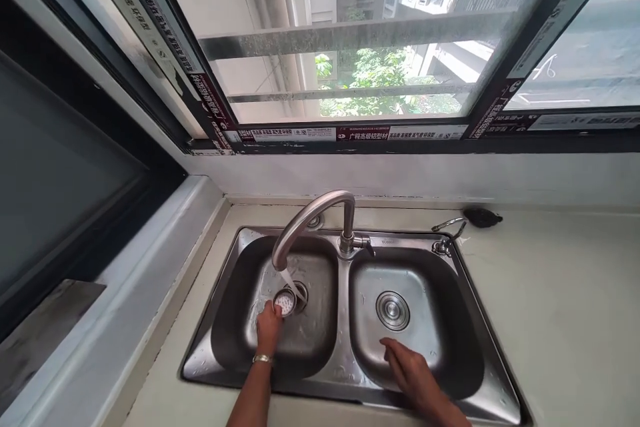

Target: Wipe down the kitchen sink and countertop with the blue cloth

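Observation:
My left hand [269, 328] is closed on the rim of a small round sink strainer [285, 303] with a perforated, pale-looking face. The strainer is over the left basin [320, 340], beside its drain opening [302, 292]. Water runs from the curved faucet [313, 208] in a slanting stream that falls at the strainer and the drain. Over the near part of the right basin [425, 293], my right hand [406, 363] has its fingers stretched out and holds nothing. A metal drain strainer [393, 310] sits in that basin's floor.
The faucet's side lever [364, 243] stands behind the divider between the basins. A black object [481, 217] and a metal fitting [443, 247] lie at the sink's back right corner. Pale countertop [560, 307] surrounds the sink. A framed window [350, 137] rises behind.

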Available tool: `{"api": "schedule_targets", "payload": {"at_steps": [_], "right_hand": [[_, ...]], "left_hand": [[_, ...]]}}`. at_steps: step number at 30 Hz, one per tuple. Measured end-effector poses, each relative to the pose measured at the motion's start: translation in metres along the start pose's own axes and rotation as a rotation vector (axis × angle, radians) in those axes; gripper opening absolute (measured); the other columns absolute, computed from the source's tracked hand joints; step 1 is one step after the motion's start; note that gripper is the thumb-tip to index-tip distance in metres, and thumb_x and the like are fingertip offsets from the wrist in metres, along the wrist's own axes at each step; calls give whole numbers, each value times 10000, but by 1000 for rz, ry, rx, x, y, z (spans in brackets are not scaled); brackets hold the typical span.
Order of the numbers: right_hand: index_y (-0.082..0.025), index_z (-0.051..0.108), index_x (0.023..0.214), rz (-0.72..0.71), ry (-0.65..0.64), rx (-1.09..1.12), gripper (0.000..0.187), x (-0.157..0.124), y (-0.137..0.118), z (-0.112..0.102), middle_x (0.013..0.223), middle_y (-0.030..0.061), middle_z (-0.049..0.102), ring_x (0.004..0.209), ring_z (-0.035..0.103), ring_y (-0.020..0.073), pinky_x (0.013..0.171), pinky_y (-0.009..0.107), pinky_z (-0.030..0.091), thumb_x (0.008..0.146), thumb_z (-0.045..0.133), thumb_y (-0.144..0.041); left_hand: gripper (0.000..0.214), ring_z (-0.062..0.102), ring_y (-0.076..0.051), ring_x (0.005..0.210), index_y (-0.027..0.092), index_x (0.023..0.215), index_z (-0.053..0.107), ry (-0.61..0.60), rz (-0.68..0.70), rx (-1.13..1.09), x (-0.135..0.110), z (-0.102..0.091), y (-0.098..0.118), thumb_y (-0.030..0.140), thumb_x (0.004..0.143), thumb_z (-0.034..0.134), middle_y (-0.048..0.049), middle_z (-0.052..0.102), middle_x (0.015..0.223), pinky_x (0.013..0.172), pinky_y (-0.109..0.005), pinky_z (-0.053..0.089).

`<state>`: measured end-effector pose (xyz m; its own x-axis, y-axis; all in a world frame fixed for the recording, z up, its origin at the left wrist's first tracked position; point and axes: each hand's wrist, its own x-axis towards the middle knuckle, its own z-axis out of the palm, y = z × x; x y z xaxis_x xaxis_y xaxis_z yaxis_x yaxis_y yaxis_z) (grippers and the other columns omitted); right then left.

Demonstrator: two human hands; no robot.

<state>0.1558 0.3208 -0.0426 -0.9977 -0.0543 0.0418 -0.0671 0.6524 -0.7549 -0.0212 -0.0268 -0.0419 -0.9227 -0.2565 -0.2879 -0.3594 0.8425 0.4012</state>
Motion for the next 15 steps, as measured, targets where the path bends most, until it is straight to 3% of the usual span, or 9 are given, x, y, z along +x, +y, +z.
{"api": "schedule_targets", "payload": {"at_steps": [6,11,15], "right_hand": [[-193,653,1088,122,108,58,370,-9,16,1,743,49,723,654,708,188,642,284,569,1012,353,-395],[-206,663,1118,92,4,-39,379,-7,7,2,890,79,761,797,744,209,735,320,602,1005,332,-353],[-200,677,1142,66,-12,-107,380,-15,6,-5,996,101,771,876,756,224,778,334,623,997,345,-316]], "left_hand": [[183,589,-175,643,189,828,632,23,16,-179,5,1,9,228,932,487,-17,583,636,626,-270,337],[186,491,-136,568,202,708,586,18,21,-387,-9,2,17,176,891,571,37,466,549,626,-271,306],[204,496,-120,556,200,707,552,20,-105,-618,-6,4,13,180,910,560,44,464,583,609,-259,349]]}}
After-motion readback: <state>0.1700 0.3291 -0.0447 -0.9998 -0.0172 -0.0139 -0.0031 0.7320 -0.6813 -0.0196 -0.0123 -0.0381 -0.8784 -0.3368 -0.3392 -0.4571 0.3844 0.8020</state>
